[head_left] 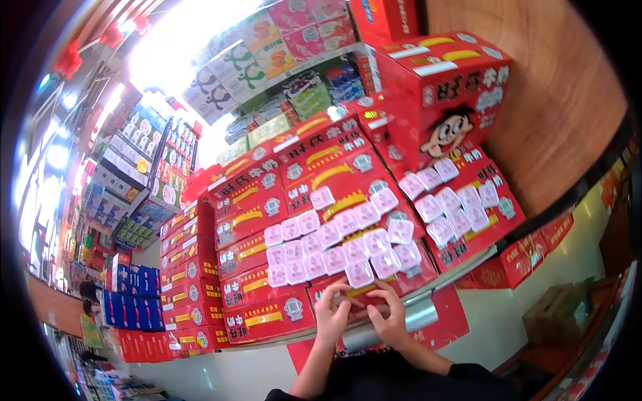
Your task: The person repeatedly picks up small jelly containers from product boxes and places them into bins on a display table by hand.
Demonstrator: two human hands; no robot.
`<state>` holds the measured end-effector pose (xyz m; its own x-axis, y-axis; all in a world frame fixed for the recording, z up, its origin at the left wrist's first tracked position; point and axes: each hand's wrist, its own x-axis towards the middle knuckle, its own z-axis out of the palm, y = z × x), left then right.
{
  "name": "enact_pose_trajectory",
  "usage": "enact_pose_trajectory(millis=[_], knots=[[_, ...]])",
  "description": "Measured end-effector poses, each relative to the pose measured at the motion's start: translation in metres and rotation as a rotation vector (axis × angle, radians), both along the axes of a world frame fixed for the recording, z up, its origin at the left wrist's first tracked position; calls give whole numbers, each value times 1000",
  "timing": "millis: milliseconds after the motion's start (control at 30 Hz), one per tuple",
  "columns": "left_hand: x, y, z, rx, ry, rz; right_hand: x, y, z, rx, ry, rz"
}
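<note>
Many small pinkish-white square packs (pixel 334 260) lie in rows on top of red cartons (pixel 254 235) with yellow stripes. At the near edge of the rows is my left hand (pixel 334 309), its fingers bent just below the lowest pack. My right hand (pixel 388 313) faces it, thumb and fingers curled. The fingertips of both hands come close together over a red carton. Whether anything small is between them is too small to tell. A second group of packs (pixel 457 204) rests on the carton to the right.
A tall red carton (pixel 435 100) with a cartoon face stands at the back right, beside a brown wooden surface (pixel 528 73). Stacked cartons (pixel 190 287) and blue boxes (pixel 137 297) are at the left. Shelves of goods (pixel 267 50) rise behind. A cardboard box (pixel 558 311) sits at the lower right.
</note>
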<state>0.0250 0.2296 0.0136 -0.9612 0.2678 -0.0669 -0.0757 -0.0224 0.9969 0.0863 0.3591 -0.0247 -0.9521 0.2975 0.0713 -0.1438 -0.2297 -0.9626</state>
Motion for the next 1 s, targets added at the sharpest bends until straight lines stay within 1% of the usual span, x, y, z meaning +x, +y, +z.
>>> enact_pose_trajectory(millis=[33,67,100,133,167,267,333,400,433,467,500,533,567,600,633,700,733,767,800,867,900,933,1000], knots=[[-2,-2,-1,31,-34,-2,-1,-1,-1,19,-39,-26],[-3,-3,1,58,-16,-7,1,-4,2,-162,-129,-29],[-2,-4,3,105,-38,11,-1,-9,-2,-125,-83,-71],[-3,-5,1,156,-58,22,-9,-11,6,-87,-34,-115],[-4,-8,-4,179,-89,43,-6,-12,18,-168,-102,-104],[-8,-15,-3,263,-141,-11,-7,-16,14,-40,-104,-148],[-12,-21,-8,286,-163,-81,-8,-22,14,-25,-108,-203],[-16,-25,-9,336,-145,-159,-6,-19,-20,209,-68,-271],[-16,-24,-16,356,-148,-155,-7,-23,-13,165,-98,-266],[-16,-25,-24,364,-141,-172,-3,-26,-4,123,-132,-264],[-17,-30,-15,317,-129,-228,-4,-37,16,136,-118,-299],[-18,-33,-9,275,-116,-282,-3,-33,-6,260,-54,-316],[-17,-23,-31,248,127,-166,-3,-32,-11,281,-31,-329],[-20,-29,-13,81,376,-95,1,-41,-6,298,-32,-342],[-10,-29,-14,128,312,-151,14,-50,-1,237,-41,-362],[-15,-37,-7,164,302,-203,24,-67,-5,296,-8,-454],[-16,-41,-7,185,298,-275,28,-77,-5,310,8,-507],[-17,-44,-6,235,244,-363,35,-83,-16,183,25,-529],[-16,-48,-6,274,189,-453,45,-88,-18,196,3,-555],[-20,-54,-2,107,412,-627,67,-100,-23,211,-46,-613],[-17,-55,-2,140,420,-711,79,-105,-28,161,-50,-634],[-15,-60,5,125,473,-799,89,-113,-22,139,-49,-663],[-14,-60,-2,166,563,-974,109,-129,-8,91,-37,-722]])
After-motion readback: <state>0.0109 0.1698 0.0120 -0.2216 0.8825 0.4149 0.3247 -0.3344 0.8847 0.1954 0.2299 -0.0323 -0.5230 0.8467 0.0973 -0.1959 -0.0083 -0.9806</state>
